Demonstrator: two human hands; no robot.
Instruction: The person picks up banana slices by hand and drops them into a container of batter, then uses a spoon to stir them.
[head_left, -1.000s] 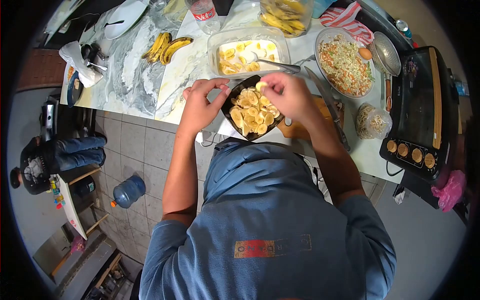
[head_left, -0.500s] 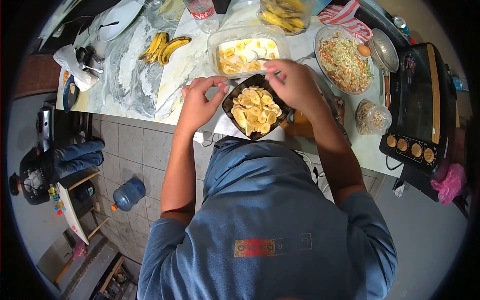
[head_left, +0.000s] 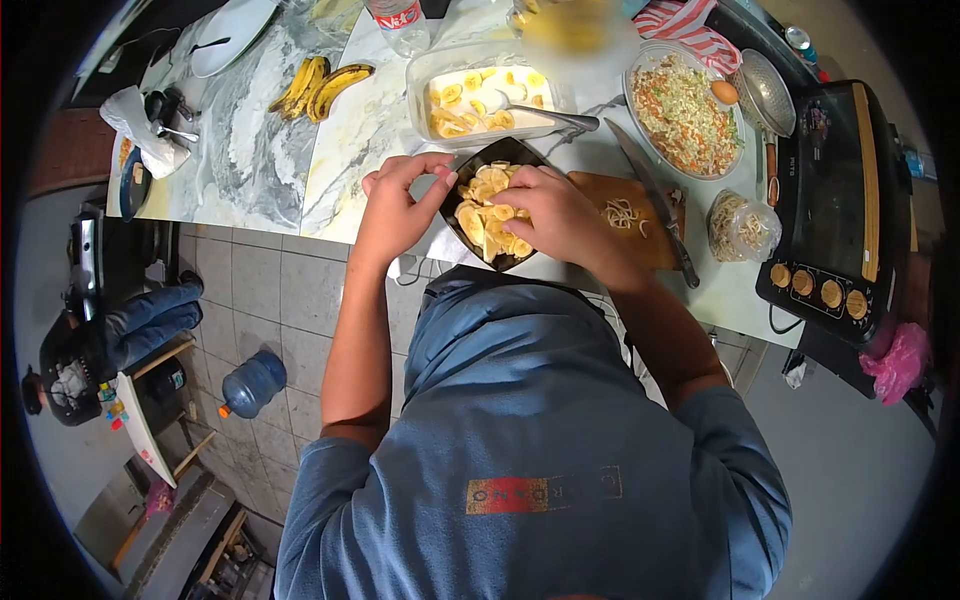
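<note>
My right hand (head_left: 565, 215) is down in a dark, angular bowl (head_left: 452, 222) of sliced bananas (head_left: 490, 185), thumb and fingers curled round some slices. At the bowl's left rim is my left hand (head_left: 400, 205), its thumb and bent index finger apart, with nothing visible between them. Just beyond the bowl stands a clear plastic container (head_left: 415, 100) with banana slices in white cream. A metal spoon (head_left: 540, 113) leans in it, handle over the right side.
A large knife (head_left: 650, 185) lies across a wooden board (head_left: 595, 195) on the right. Beyond are a plate of shredded vegetables (head_left: 685, 120) with an egg (head_left: 724, 92), a bag (head_left: 742, 228) and an oven (head_left: 820, 200). Bananas (head_left: 320, 90) and a bottle (head_left: 400, 28) stand farther back.
My right hand has left the spoon at the container and come down into the bowl onto the banana slices. The spoon now rests in the cream. My left hand has hardly moved.
</note>
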